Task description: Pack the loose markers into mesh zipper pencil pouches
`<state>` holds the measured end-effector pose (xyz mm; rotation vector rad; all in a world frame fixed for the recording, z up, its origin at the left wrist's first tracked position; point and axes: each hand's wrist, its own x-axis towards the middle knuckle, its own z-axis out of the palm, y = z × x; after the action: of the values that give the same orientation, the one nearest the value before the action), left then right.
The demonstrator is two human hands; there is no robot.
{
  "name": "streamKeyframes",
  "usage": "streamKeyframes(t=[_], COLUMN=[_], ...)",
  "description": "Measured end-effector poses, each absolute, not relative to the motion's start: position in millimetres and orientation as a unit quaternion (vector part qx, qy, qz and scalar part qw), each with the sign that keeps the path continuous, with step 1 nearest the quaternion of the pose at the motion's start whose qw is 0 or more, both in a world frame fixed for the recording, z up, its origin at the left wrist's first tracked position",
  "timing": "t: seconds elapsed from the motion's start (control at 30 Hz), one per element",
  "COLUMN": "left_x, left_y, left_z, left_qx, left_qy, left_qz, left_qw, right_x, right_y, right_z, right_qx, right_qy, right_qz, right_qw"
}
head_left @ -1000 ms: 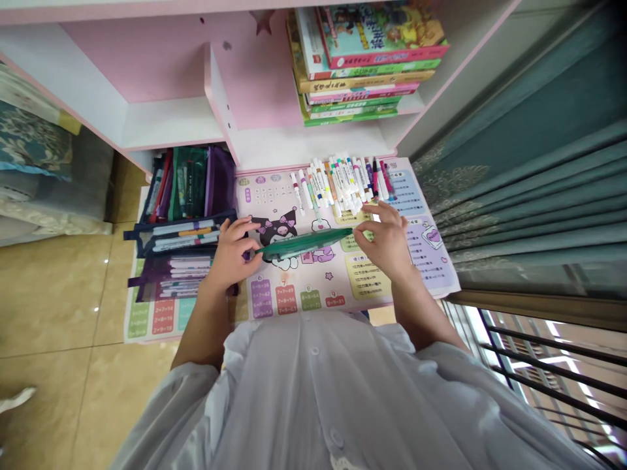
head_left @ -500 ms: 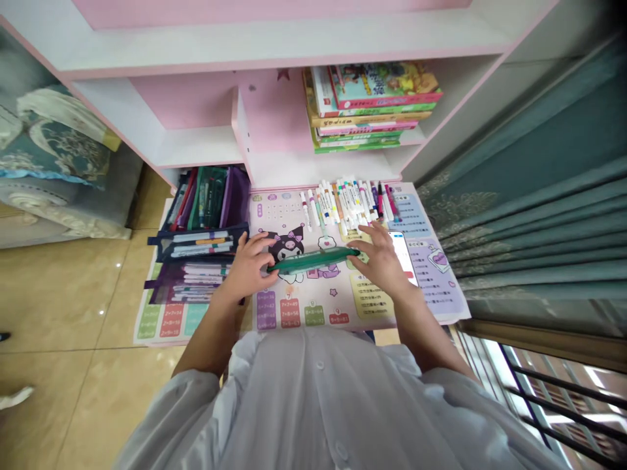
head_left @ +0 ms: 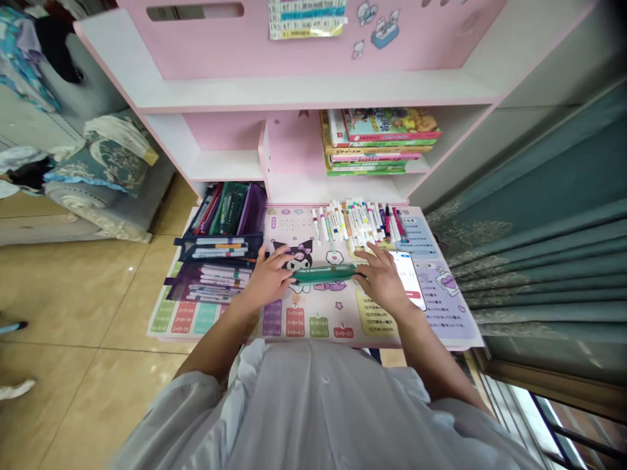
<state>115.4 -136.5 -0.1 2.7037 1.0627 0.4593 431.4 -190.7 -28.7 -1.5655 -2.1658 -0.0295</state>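
A slim green pouch point(head_left: 324, 274) lies lengthwise between 2 hands, over the cartoon print on the desk mat point(head_left: 455, 333); whether its underside touches the mat I cannot tell. The left hand point(head_left: 270, 279) pinches 1 end between thumb and fingers, and the right hand point(head_left: 381, 275) pinches the other end the same way, with its remaining fingers spread loosely above.

Just beyond the right fingertips, a crowded group of loose markers point(head_left: 360, 222) spreads across the back of the mat, mostly white-barrelled, with a few pink and dark ones at the right end. This heap takes up the space between the right hand and the shelf unit point(head_left: 313, 94). A lit phone point(head_left: 410, 282) lies flat just right of the right hand, which covers part of its left side.

Beside the left hand, 2 filled pouches lie flat and crowd that side: a purple pouch point(head_left: 215, 282) nearer the person and a dark blue pouch point(head_left: 220, 247) behind it, both showing pens inside. Behind those, several coloured pouches point(head_left: 229, 210) stand packed side by side against the shelf unit. Farther back, a stack of books point(head_left: 385, 143) sits in the right compartment. A teal curtain point(head_left: 539, 228) hangs along the right, and a grey sofa point(head_left: 105, 215) stands well apart at the left.
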Motion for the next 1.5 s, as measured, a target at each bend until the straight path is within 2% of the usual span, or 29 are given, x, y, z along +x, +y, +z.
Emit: streamKeyframes(t=[0.27, 0.5, 0.8, 1.17, 1.27, 1.4, 1.5], left_x=[75, 1, -75, -81, -81, -84, -85], left_y=[-138, -102, -69, -63, -61, -60, -62], left_z=[30, 43, 20, -23, -28, -32, -34], left_qx=[0.876, 0.771, 0.654, 0.629, 0.638, 0.644, 0.644], left_qy=[0.415, 0.522, 0.648, 0.653, 0.647, 0.631, 0.630], left_qz=[0.244, 0.358, 0.380, 0.416, 0.414, 0.430, 0.431], left_qw=[0.024, -0.079, -0.091, -0.068, -0.052, -0.051, -0.054], right_x=[403, 318, 212, 203, 200, 187, 175], right_y=[-178, -120, -61, -45, -20, 25, 48], right_z=[10, 21, -1, -10, 4, 19, 19], right_qx=[-0.520, -0.458, -0.458, -0.505, -0.595, -0.681, -0.694], right_qy=[-0.799, -0.802, -0.818, -0.797, -0.745, -0.704, -0.693], right_qz=[-0.008, -0.022, 0.029, 0.101, 0.145, 0.188, 0.195], right_qw=[0.303, 0.382, 0.346, 0.316, 0.264, 0.074, 0.022])
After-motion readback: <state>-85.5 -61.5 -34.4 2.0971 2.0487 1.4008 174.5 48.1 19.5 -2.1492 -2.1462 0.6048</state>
